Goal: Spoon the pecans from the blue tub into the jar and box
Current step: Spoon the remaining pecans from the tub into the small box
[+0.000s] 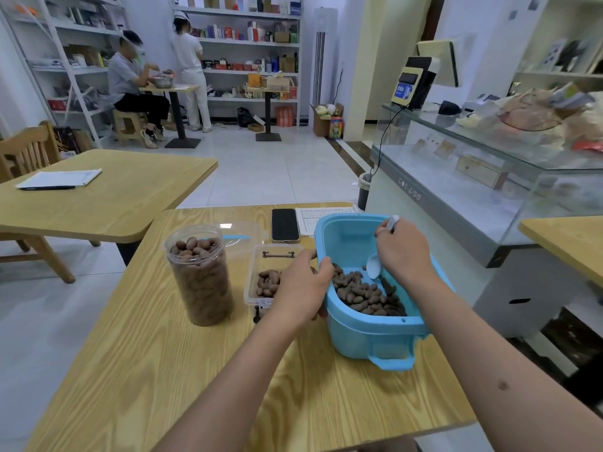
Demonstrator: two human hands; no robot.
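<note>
The worktop (pixel 182 380) has bare wood nearest the person, and its right edge runs just beside the blue tub (pixel 368 337), which sits at about 2 o'clock near that edge. The left hand (pixel 301 288) wraps its grip over the tub's left rim. The right hand (pixel 403 251) pinches a white spoon (pixel 374 266), bowl down, just above the pecans (pixel 365 293) heaped at the tub's near end. At 12 o'clock, touching the left hand, lies the clear box (pixel 261 282), partly filled. At 11 o'clock stands the jar (pixel 200 275), nearly full. Beyond, a phone (pixel 285 225) lies face up beside a printed sheet (pixel 321 216). The glass counter (pixel 456 203) at 2 o'clock bears lettering too blurred to read.
</note>
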